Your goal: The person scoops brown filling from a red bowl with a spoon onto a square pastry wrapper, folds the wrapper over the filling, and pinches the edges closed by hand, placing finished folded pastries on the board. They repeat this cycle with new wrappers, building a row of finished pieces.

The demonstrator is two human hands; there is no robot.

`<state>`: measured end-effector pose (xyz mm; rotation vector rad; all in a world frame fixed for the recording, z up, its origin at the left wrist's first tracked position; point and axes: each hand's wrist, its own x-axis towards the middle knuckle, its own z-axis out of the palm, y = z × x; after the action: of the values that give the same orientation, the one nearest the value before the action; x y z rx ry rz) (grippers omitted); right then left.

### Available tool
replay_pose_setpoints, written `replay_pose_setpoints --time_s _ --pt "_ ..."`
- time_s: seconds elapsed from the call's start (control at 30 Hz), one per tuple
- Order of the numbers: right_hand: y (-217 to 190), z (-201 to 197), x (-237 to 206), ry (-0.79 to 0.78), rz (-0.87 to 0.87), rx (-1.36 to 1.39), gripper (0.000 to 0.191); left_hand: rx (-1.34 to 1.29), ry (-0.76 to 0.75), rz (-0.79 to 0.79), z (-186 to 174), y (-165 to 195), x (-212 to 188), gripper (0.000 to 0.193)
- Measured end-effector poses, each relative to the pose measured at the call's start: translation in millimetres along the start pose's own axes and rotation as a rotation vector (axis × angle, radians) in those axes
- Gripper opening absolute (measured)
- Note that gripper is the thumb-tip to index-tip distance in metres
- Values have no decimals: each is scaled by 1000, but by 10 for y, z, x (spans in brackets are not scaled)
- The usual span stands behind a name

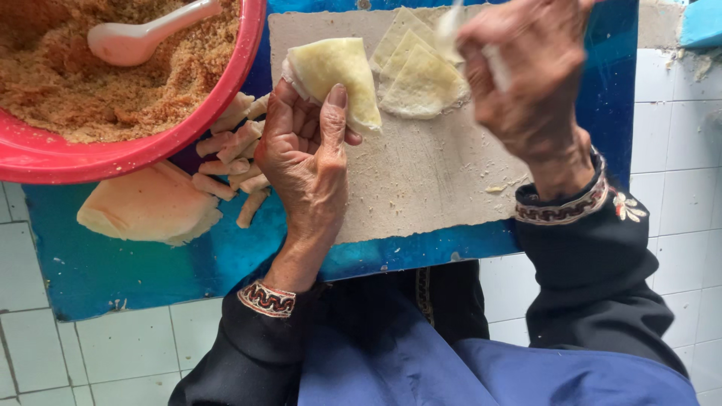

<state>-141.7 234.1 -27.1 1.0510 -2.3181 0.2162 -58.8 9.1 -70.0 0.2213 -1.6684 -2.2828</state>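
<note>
The left hand [304, 158] pinches a folded pastry cone [335, 75], thumb on top; keeping that thumb firm should hold the pocket open. At one o'clock, the blurred right hand [526, 75] grips something pale above the stacked wrappers [421, 83].

Seen from above, the person's two bare hands reach forward from dark sleeves with patterned cuffs. The left hand [308, 154] sits near the middle of the view, back facing up, fingers curled inward and the thumb pressed flat on top of what it grips. The right hand [526, 71] is raised farther away and to the right, blurred by motion, knuckles upward, fingers bunched and pinching, wrist bent downward.
</note>
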Motion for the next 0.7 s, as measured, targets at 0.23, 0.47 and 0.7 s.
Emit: replay_pose_setpoints --time_s 0.23,0.47,0.7 --pt "-272 -159 -198 -111 -155 -119 9 -16 -27 -4 -10 39 -29 25" --pt "-421 -225 -197 -140 -105 -57 11 11 -45 2 -9 62 -15 22" --pt "-441 -215 -200 -198 -42 33 11 18 -42 -39 11 76 -17 26"
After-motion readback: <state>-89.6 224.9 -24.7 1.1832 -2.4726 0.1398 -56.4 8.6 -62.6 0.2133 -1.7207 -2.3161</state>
